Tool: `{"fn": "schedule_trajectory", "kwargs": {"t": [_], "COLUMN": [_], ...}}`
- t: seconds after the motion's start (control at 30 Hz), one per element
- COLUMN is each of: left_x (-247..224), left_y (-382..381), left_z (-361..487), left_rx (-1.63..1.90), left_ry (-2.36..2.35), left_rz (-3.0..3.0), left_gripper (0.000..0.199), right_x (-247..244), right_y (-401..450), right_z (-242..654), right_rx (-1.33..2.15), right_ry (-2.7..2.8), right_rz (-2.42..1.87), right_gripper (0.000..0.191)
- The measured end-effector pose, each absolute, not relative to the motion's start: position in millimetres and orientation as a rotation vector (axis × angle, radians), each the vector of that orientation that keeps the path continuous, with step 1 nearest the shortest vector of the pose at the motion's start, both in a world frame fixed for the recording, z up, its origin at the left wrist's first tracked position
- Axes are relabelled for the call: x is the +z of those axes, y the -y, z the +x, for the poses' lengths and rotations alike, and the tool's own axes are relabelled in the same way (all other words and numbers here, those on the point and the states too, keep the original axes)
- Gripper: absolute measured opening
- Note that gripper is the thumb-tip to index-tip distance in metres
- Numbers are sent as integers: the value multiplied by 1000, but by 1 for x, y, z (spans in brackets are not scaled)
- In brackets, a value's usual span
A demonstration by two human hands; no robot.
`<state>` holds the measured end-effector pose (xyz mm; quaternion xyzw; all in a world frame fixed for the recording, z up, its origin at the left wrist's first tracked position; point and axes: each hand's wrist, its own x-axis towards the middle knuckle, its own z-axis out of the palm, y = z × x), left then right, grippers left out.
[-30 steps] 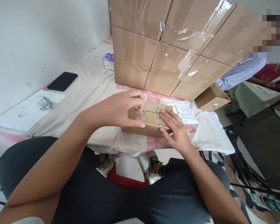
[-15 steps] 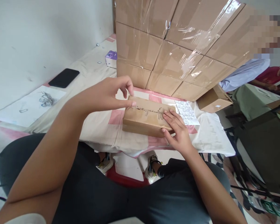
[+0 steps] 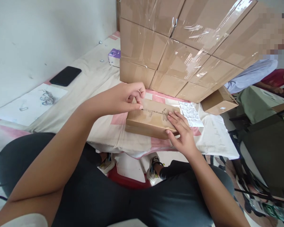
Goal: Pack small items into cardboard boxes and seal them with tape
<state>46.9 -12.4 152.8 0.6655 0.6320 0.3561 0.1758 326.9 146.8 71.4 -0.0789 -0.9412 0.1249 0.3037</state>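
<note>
A closed brown cardboard box (image 3: 151,121) lies on the cloth-covered table in front of me, with dark scribbled marks along the seam on its top. My left hand (image 3: 132,97) is over the left part of the box, thumb and fingertips pinched together close to the seam. Whatever sits between those fingertips is too small to make out. Stretched out over the right end of the box is my right hand (image 3: 181,131), its fingers flat on the top and its thumb at the front edge.
Behind the box rises a wall of taped cardboard boxes (image 3: 180,53). A smaller open carton (image 3: 219,102) and a marked paper sheet (image 3: 191,113) are to the right. To the left are a black phone (image 3: 65,76) and a drawn-on paper (image 3: 30,105). Other people sit at far right.
My left hand has moved slightly right along the seam, and its fingers have closed from a loose curl into a pinch. The right hand stays on the box.
</note>
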Motion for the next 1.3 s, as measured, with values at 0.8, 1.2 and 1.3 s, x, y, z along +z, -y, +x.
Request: {"fn": "schedule_trajectory", "kwargs": {"t": [0.8, 1.2, 1.3], "left_x": [144, 143, 142], "left_y": [0, 0, -1], "left_z": [65, 63, 63], "left_rx": [1007, 880, 859], "left_ry": [-1762, -1799, -1834], "left_rz": [1930, 1849, 1862], "left_gripper": [6, 25, 31], "right_x": [71, 71, 71], "right_y": [-148, -148, -148], "right_z": [327, 326, 326], "right_rx": [334, 350, 341], "right_ry": [2506, 2491, 2485], "right_rz": [-212, -201, -191], "right_gripper": [56, 56, 57]}}
